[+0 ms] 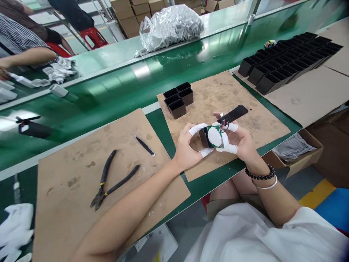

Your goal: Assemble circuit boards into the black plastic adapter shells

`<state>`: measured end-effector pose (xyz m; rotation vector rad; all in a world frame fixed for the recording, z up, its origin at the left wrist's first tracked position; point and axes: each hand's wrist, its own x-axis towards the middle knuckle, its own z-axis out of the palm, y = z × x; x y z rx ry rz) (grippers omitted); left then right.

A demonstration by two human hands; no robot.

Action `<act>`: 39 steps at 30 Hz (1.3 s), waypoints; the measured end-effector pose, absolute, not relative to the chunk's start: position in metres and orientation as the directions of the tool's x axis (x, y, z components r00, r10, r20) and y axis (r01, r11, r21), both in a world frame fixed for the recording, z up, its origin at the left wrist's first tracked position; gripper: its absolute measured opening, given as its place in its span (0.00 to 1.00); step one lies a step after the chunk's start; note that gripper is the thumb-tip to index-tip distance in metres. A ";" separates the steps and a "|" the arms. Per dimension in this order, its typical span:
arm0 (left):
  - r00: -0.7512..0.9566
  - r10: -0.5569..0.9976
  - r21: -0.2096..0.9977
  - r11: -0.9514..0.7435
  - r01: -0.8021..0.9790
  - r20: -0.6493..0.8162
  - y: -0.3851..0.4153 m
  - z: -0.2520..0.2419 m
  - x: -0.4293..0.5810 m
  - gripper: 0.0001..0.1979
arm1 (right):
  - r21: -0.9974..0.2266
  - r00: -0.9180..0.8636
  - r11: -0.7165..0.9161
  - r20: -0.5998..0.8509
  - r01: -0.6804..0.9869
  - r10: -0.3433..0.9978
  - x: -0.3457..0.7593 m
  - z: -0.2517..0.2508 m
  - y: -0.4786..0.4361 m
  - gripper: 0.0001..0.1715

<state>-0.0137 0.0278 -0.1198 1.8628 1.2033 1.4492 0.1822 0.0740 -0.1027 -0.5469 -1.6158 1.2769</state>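
Note:
My left hand (188, 149), with white covers on its fingertips, is closed around a black square housing (203, 138). My right hand (242, 141), its fingertips covered too, grips a green circuit board (221, 141) at the housing's open end. A white round pad (215, 137) lies on the board's face. Thin red and black wires link the board to a black oblong panel (234, 114) that sticks out above my right fingers. How far the board sits inside the housing is hard to tell. Tweezers (145, 145) and cutting pliers (105, 185) lie to the left of my hands.
Several black housings (177, 108) stand on the cardboard (218, 87) beyond my hands. More fill the right side in rows (289, 62). A green conveyor (114, 94) runs behind, with a bag of white parts (171, 27) across it. A co-worker's arm (29, 57) is at far left.

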 end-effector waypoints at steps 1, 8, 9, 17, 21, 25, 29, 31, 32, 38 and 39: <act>0.048 0.859 0.801 -0.494 0.339 0.509 0.027 -0.120 -0.013 0.30 | -0.913 -0.434 0.344 0.408 -0.221 0.803 0.182 -0.102 0.074 0.33; 0.055 0.836 0.766 -0.526 0.369 0.547 0.027 -0.119 -0.013 0.30 | -0.921 -0.434 0.319 0.388 -0.225 0.813 0.183 -0.105 0.071 0.32; 0.056 0.829 0.758 -0.534 0.373 0.557 0.027 -0.118 -0.013 0.30 | -0.921 -0.438 0.316 0.386 -0.225 0.812 0.183 -0.106 0.071 0.31; 0.065 0.804 0.729 -0.567 0.382 0.591 0.028 -0.116 -0.013 0.28 | -0.917 -0.435 0.323 0.396 -0.234 0.809 0.183 -0.108 0.071 0.28; 0.062 0.803 0.731 -0.568 0.378 0.593 0.028 -0.117 -0.013 0.27 | -0.925 -0.435 0.308 0.377 -0.224 0.818 0.183 -0.106 0.069 0.27; 0.069 0.813 0.734 -0.556 0.389 0.578 0.028 -0.117 -0.013 0.28 | -0.948 -0.410 0.266 0.315 -0.173 0.856 0.183 -0.108 0.068 0.32; 0.070 0.811 0.740 -0.561 0.372 0.580 0.028 -0.117 -0.013 0.29 | -0.950 -0.381 0.245 0.303 -0.193 0.873 0.183 -0.112 0.068 0.36; 0.067 0.810 0.742 -0.564 0.364 0.583 0.028 -0.117 -0.013 0.29 | -0.949 -0.368 0.244 0.304 -0.202 0.879 0.183 -0.113 0.068 0.36; 0.067 0.809 0.741 -0.564 0.364 0.583 0.028 -0.116 -0.013 0.29 | -0.948 -0.361 0.245 0.305 -0.204 0.881 0.182 -0.113 0.068 0.36; 0.079 0.813 0.734 -0.558 0.388 0.576 0.029 -0.116 -0.014 0.29 | -0.943 -0.361 0.265 0.323 -0.201 0.875 0.182 -0.113 0.068 0.35; 0.079 0.817 0.736 -0.552 0.391 0.571 0.029 -0.117 -0.014 0.29 | -0.946 -0.359 0.269 0.319 -0.183 0.877 0.182 -0.113 0.068 0.35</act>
